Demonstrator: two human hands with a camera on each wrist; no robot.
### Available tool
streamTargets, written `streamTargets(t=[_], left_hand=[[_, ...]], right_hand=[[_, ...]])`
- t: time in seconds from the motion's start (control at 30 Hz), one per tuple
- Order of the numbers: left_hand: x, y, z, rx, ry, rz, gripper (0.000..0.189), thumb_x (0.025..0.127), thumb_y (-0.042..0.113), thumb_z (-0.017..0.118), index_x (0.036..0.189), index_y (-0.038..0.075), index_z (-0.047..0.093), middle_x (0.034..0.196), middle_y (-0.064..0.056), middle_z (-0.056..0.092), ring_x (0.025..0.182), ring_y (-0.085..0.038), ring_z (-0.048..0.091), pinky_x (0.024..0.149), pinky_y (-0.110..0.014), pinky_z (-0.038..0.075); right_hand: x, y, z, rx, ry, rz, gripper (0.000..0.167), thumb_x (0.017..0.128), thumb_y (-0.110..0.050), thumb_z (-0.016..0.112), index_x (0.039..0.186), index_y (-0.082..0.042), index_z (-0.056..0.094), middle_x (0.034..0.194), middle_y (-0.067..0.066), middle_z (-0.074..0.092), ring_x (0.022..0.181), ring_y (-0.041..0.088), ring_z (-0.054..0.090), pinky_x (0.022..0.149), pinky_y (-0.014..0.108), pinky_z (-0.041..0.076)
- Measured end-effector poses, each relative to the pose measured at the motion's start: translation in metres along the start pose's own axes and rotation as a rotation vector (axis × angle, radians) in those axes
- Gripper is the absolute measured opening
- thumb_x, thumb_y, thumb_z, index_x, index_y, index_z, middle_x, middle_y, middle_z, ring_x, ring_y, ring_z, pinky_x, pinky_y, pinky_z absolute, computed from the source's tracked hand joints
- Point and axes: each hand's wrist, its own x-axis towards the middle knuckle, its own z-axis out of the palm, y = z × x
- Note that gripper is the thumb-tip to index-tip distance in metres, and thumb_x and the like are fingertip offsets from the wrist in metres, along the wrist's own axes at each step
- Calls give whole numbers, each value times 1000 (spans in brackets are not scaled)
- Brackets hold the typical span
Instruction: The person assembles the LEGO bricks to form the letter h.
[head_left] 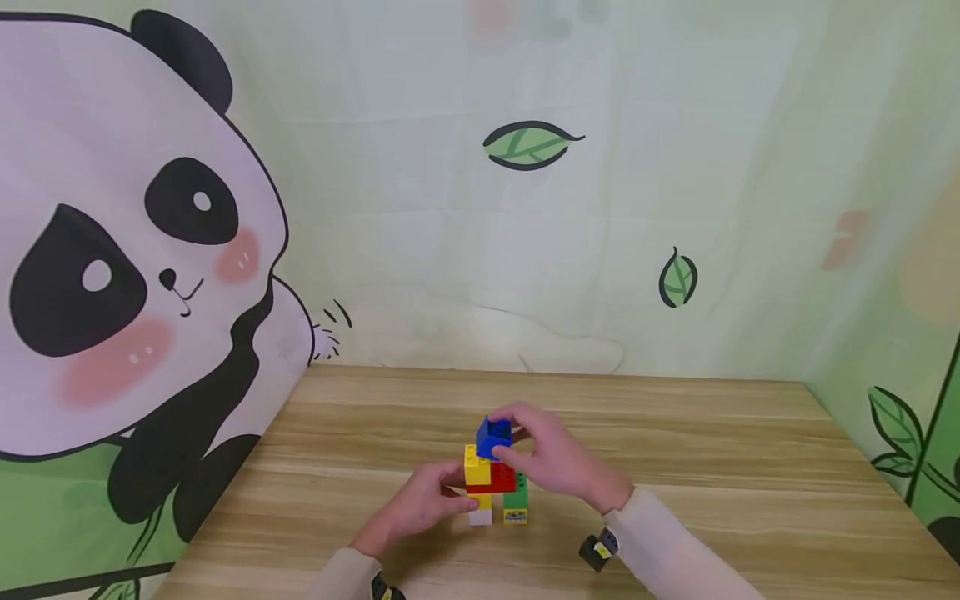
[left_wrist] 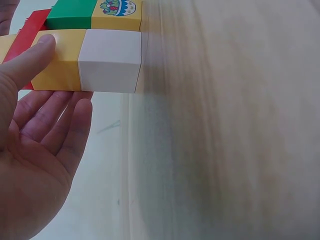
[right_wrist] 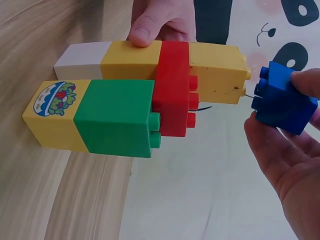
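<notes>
My right hand (head_left: 551,457) pinches a blue toy brick (right_wrist: 287,102) between thumb and fingers. In the right wrist view, the blue brick's studs face the top yellow brick (right_wrist: 215,70) across a small gap. My left hand (head_left: 429,502) grips the standing block structure, its thumb on the lower yellow brick (left_wrist: 59,62) and its fingers behind. Below that brick is a white brick (left_wrist: 111,60). A red brick (right_wrist: 172,90) lies across the lower yellow brick and overlaps a green brick (right_wrist: 115,117). Under the green one stands a yellow brick with a printed fruit bowl (right_wrist: 54,112).
The structure stands on a wood-grain table (head_left: 360,433). Behind the table hangs a pale backdrop (head_left: 420,208) with printed leaves, and a large printed panda (head_left: 202,283) is at the left. Dark devices are strapped at both wrists, one (head_left: 597,550) at the right sleeve.
</notes>
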Motion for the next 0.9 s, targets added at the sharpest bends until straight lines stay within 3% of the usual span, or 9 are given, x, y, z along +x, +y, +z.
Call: streamTargets(t=[0.23,0.47,0.7,0.9], left_hand=[[0,0,0,11,7,-3,32,86,18,71,116,15,63,109,2,66,96,-14,63,83,-29,51],[-1,1,0,17,17,-7,32,85,18,72,116,16,63,109,2,66,96,-14,63,83,-30,51],[-2,3,0,12,16,3,31,85,17,71,116,14,63,109,0,66,95,-15,63,82,-29,52],[-1,2,0,15,16,16,31,85,16,71,115,12,63,110,-2,67,95,-16,63,82,-29,52]], right_hand=[[1,-1,2,17,13,26,35,90,-9,64,122,-7,49,111,0,55,96,17,59,82,34,52],[1,-4,1,83,46,135,38,87,-8,67,119,-10,45,107,4,57,94,21,57,87,43,49],[1,-7,-1,35,49,81,40,87,-10,68,123,-12,51,109,-3,58,93,15,55,83,32,50],[1,-6,0,-3,34,82,47,88,-14,68,130,-11,49,110,-2,58,95,16,55,84,36,51]])
